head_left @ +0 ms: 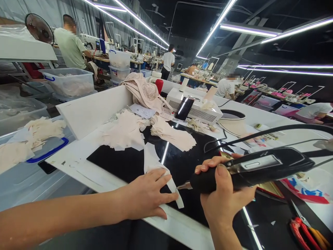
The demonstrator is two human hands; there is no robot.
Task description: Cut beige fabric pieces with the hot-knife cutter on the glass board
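My left hand [149, 194] lies flat with spread fingers on a curved strip of pale fabric [151, 158], pressing it onto a glossy black panel [125, 165]. My right hand [225, 194] is wrapped around a black corded handheld tool [262, 170] with a pointed metal tip. That tip is at the strip's right edge, close to my left fingertips; whether it touches the fabric I cannot tell. Beyond the strip lie two piles of beige cut fabric, one on the left [125, 130] and one on the right [173, 133].
A white vented machine [196, 104] stands behind, with a phone [185, 108] leaning on it. Beige cups and straps [145, 90] are heaped at the back left. Red-handled scissors [299, 225] lie at lower right. The tool's cable [273, 130] arches rightward. Co-workers sit farther off.
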